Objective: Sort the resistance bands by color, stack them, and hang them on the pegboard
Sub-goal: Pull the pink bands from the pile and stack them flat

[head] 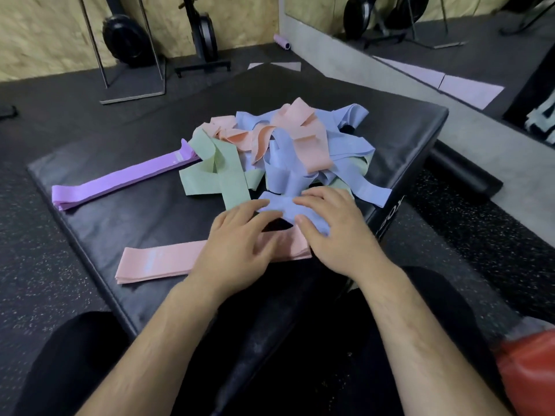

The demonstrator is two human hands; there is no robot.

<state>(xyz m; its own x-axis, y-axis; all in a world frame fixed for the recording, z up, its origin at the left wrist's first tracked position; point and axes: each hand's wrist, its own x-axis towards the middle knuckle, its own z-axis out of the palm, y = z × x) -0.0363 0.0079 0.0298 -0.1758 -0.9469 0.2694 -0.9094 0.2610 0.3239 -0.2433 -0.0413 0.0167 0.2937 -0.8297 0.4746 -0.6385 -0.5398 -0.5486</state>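
Observation:
A tangled heap of blue, pink and green resistance bands [288, 145] lies on a black padded box [126, 211]. A flat stack of purple bands [120, 181] lies at the left. Nearer to me lies a flat stack of pink bands [153, 261]. My left hand [237, 244] rests on the right part of that pink stack, its fingers reaching a blue band [282, 205] at the heap's near edge. My right hand [333, 226] lies on the same blue band, with fingers and thumb curled at its edge.
The box's right edge [390, 214] drops to a speckled rubber floor. A black foam roller [468, 172] lies beside it. Weight stands [132, 46] and a pink roller [282, 42] stand at the back wall; a mirror [450, 40] is at the right. A red object [528, 373] is at lower right.

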